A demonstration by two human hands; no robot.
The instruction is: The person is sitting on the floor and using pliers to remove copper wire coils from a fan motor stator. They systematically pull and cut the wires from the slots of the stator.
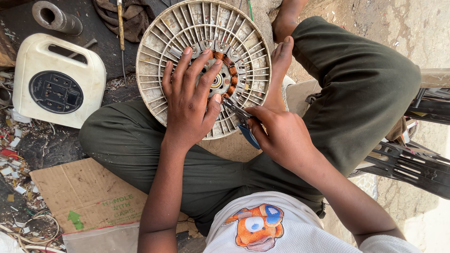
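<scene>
A round cream-coloured slotted motor housing (159, 51) with copper windings (228, 63) at its centre rests on my lap. My left hand (190, 100) lies flat on it, fingers spread over the hub. My right hand (279, 133) grips blue-handled pliers (241, 117), whose metal jaws reach the windings at the lower right of the hub. My bare foot (280, 61) presses against the housing's right edge.
A white cable reel with a black socket plate (56, 79) lies at the left. A metal cylinder (54, 16), a cloth and a screwdriver (121, 28) lie above. Cardboard (86, 192) and wire scraps sit lower left, black plastic fan parts (412, 164) at the right.
</scene>
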